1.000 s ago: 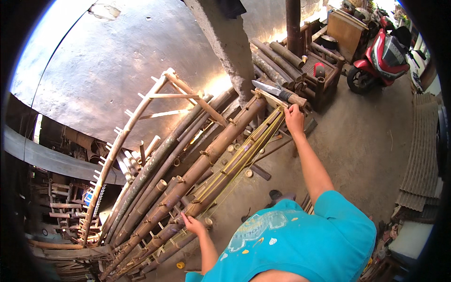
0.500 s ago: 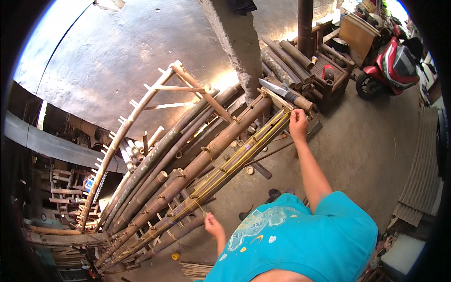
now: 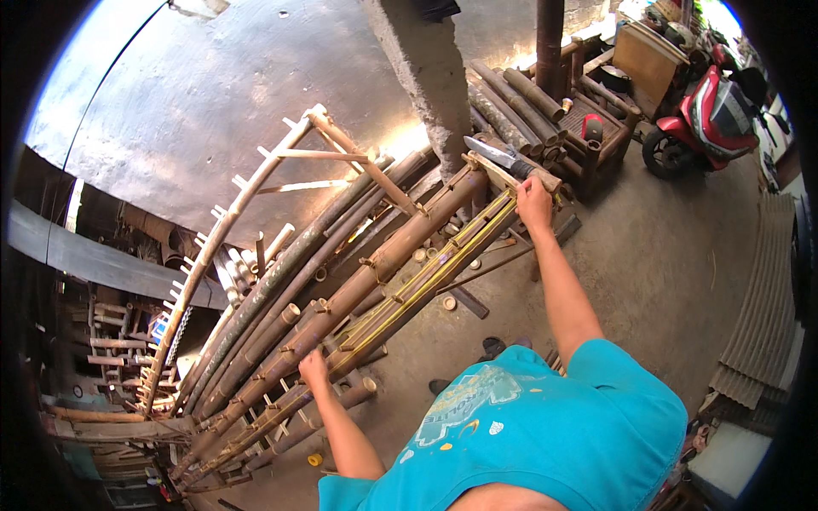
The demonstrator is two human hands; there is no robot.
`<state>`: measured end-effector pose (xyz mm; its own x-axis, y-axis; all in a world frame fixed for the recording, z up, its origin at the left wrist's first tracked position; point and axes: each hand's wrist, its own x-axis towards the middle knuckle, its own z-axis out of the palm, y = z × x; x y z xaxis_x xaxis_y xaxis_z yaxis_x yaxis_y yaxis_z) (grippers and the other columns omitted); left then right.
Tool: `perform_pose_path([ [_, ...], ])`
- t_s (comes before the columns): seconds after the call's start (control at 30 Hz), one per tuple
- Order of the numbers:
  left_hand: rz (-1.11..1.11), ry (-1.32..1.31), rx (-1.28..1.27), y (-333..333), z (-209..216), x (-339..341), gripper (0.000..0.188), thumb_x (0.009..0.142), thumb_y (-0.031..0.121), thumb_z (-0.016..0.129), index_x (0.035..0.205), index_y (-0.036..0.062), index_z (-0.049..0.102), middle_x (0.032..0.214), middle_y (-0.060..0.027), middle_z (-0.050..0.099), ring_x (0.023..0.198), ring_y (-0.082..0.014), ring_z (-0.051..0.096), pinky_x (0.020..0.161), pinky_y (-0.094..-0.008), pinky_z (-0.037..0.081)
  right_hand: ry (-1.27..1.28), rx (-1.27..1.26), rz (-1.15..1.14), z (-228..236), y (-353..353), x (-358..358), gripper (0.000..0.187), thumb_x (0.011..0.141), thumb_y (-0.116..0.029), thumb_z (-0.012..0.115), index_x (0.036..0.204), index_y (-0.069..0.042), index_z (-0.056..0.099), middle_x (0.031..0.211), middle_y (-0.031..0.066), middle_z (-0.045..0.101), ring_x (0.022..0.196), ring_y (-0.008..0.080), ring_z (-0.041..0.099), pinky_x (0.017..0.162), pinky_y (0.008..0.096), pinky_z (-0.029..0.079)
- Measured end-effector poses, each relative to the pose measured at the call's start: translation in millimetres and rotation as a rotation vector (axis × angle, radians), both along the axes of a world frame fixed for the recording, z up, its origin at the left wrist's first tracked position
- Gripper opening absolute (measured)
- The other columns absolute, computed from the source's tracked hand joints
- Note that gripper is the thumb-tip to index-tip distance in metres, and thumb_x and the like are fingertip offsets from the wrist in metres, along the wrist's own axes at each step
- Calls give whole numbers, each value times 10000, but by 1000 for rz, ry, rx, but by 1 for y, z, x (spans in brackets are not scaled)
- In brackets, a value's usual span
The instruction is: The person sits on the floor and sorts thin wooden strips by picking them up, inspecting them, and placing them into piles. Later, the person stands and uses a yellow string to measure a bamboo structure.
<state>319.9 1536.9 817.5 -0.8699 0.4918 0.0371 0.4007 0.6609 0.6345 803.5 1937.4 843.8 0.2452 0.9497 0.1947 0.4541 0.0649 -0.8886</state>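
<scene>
Right hand (image 3: 533,203) clamped on the upper end of a bundle of split bamboo strips (image 3: 426,281), just below the big knife (image 3: 498,157) lying across the pole ends. Left hand (image 3: 313,371) down at the lower stretch of the same bundle, fingers curled over it, probably gripping, though too small in the picture to be sure. Bundle slanted from upper right to lower left, resting on a stack of thick bamboo poles (image 3: 358,281) running the same way. Beside the stack on the left, a bamboo ladder (image 3: 234,221) with short pegs, leaning at a like slant over the grey floor (image 3: 682,255). Short cut rings of bamboo (image 3: 449,302) scattered on the ground under the bundle. Behind the right hand, a concrete post (image 3: 426,77), more poles piled against a wooden crate (image 3: 596,140), and a red scooter (image 3: 711,115) parked well apart at the far right. Turquoise shirt (image 3: 554,434) filling the lower edge.
</scene>
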Motion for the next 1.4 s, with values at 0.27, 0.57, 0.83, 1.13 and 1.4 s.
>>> perform_pose_path([
  [0.27,531,-1037,439,-93,-56,114,219,878,347,615,783,155,565,540,81,309,413,-52,246,370,-230,189,-1,130,-64,-38,-49,3,151,891,-168,596,969,-46,556,1069,184,614,843,231,660,673,356,505],
  [0.57,-274,-242,69,-83,-80,211,295,937,179,508,1184,72,629,1017,-143,656,912,-263,625,802,-339,485,-674,150,317,-16,-76,-37,529,965,-399,432,1362,-50,445,1476,156,340,1382,309,284,1091,569,198],
  [0.83,-1011,-362,-56,61,82,257,239,921,210,547,991,-4,628,829,-175,637,780,-290,611,729,-384,480,354,-396,1595,-6,-234,-110,503,992,-456,372,978,-37,649,1203,209,600,1167,338,534,1006,455,398],
  [1.13,-650,-549,-66,46,163,168,217,923,183,591,933,-22,659,792,0,626,752,-76,535,674,-250,448,1530,-538,357,-20,-43,61,181,966,-250,474,834,-136,519,637,-63,415,502,54,373,567,258,439],
  [1.4,-466,-218,85,61,121,117,227,909,203,612,957,-9,676,768,-18,652,709,-74,549,661,-247,455,-238,109,139,-9,24,26,213,900,-233,584,843,-30,618,687,125,635,691,289,650,604,411,483],
])
